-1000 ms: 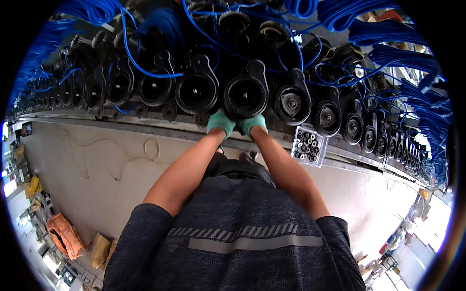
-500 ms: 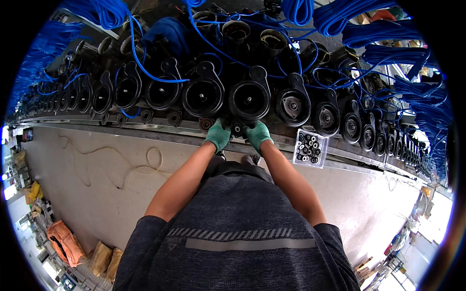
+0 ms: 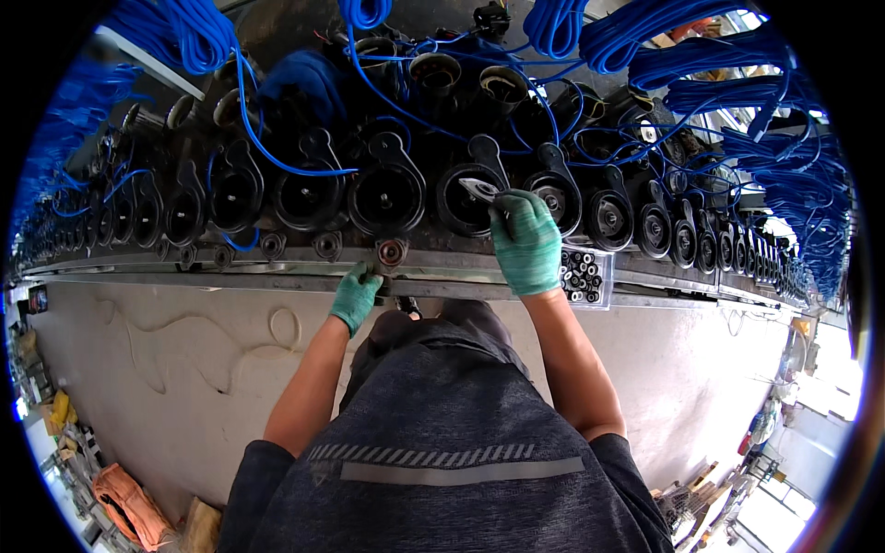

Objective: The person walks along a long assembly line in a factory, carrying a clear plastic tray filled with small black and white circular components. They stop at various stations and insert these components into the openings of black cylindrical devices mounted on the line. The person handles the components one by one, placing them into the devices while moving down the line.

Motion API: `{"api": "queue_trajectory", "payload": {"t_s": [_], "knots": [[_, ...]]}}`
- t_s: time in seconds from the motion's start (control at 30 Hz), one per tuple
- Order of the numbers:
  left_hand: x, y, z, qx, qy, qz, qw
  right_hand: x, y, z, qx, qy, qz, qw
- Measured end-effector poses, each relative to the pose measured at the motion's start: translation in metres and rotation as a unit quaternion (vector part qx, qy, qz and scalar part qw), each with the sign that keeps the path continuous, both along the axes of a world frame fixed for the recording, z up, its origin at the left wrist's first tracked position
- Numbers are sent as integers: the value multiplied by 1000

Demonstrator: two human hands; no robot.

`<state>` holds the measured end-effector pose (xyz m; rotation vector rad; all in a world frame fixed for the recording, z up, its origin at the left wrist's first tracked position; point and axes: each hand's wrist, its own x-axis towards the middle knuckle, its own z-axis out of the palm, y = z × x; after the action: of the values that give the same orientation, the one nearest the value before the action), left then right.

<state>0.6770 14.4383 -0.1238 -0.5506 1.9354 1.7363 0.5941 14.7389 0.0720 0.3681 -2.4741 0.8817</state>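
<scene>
My right hand, in a green glove, is closed on a flat silver-and-dark flange-like part. It holds the part tilted over the mouth of a round black pump housing, partly covering that opening. My left hand, also gloved in green, is at the bench's front edge with its fingers slightly apart and nothing visible in them. Just above its fingertips sits a dark flange with a reddish-brown centre. Whether the fingers touch it is hard to tell.
More black housings stand in a long row both ways. Small dark flanges line the front ledge. A clear box of small black-and-white rings sits right of my right hand. Blue cable coils hang above; a loose hose lies on the floor.
Both hands were together at the bench edge around a dark ringed part. My right hand has risen to the housing with a part in it; my left has drawn away to the left.
</scene>
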Motion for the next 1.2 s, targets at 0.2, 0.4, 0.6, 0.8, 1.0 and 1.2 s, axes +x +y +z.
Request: {"api": "queue_trajectory", "payload": {"t_s": [0.2,0.4,0.6,0.8,1.0,1.2], "knots": [[4,-1,29,70,-43,43,996,0,-7,-23,74,15,23,997],[9,5,43,62,-52,62,995,24,2,-15,38,-8,44,998],[21,9,42,60,-61,85,993,98,102,-88,65,-229,-181,954],[30,19,55,16,-78,70,994,106,163,-136,139,-391,-242,877],[35,12,61,9,-60,71,996,107,119,-144,106,-431,-181,878],[10,14,52,-18,-55,21,998,93,13,-151,45,-479,-90,872]]}}
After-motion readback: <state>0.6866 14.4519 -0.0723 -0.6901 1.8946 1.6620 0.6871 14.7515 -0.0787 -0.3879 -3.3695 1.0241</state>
